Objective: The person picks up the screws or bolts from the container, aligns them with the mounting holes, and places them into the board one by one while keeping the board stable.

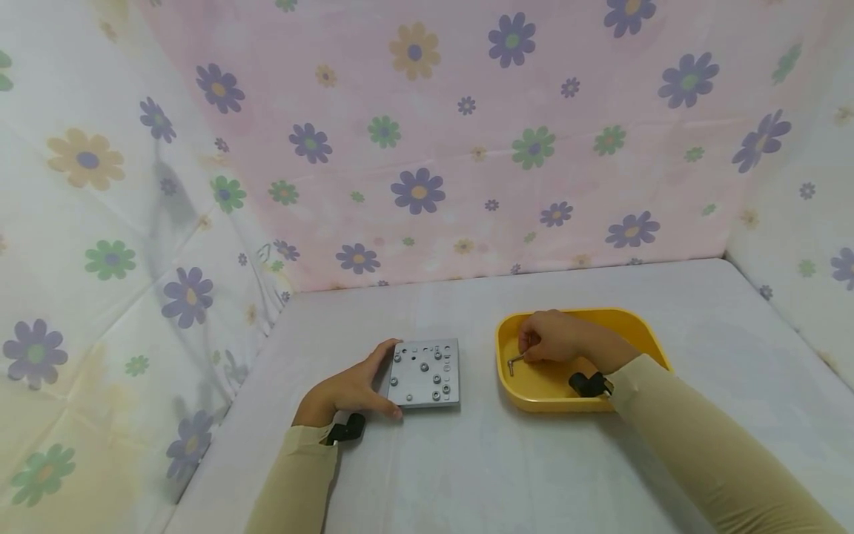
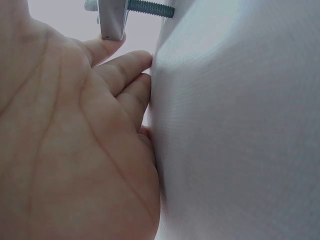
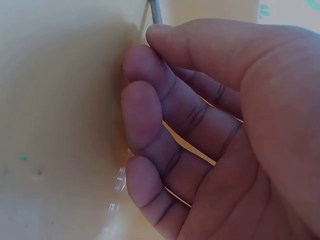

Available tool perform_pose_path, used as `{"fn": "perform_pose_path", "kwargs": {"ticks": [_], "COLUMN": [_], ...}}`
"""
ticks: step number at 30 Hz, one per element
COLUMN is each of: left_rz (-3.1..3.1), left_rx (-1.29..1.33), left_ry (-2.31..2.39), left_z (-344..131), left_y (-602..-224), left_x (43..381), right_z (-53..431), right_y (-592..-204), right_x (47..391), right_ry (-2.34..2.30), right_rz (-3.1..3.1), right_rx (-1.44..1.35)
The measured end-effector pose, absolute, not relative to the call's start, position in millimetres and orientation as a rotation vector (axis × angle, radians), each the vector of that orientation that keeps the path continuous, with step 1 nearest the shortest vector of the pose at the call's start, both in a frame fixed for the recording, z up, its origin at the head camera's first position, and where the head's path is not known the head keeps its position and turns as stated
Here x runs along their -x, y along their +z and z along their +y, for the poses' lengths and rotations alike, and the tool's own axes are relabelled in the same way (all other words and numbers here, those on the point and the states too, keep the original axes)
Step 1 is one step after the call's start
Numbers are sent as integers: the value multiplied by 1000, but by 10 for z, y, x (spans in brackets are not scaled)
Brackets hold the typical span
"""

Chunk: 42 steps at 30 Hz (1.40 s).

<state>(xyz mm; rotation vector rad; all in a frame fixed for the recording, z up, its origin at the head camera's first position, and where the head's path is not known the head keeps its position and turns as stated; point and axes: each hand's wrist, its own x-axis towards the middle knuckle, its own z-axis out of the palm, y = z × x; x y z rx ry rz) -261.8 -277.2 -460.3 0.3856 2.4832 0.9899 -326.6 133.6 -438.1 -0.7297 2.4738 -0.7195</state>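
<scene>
My left hand (image 1: 353,382) holds a square silver metal plate (image 1: 410,380) by its left side, thumb at the near corner and fingers at the far one. Several socket-head bolts (image 1: 424,367) stand in holes of the plate. From its underside a threaded bolt shank (image 2: 150,8) sticks out in the left wrist view. Inside a yellow tray (image 1: 534,406), my right hand (image 1: 554,337) has its thumb and index fingertip together at a threaded bolt (image 3: 156,12), its other fingers curled. Just left of those fingertips a small metal piece (image 1: 511,368) shows, its kind too small to tell.
The tray stands on the white-covered table (image 1: 467,475), to the right of the plate, with its rim raised around the right hand. A flowered pink cloth (image 1: 454,245) closes off the back, and pale flowered cloths hang at both sides.
</scene>
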Motion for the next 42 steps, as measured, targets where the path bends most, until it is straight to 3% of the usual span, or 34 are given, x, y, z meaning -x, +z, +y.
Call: {"fn": "perform_pose_path", "kwargs": {"ticks": [42], "left_rz": [2501], "left_rx": [-366], "left_ry": [952], "left_z": [-2784], "left_y": [-4617], "left_x": [2626], "right_z": [1326], "right_y": [-4100], "right_x": [3184], "right_ry": [-897], "right_rz": [2577], "right_rx": [785]}}
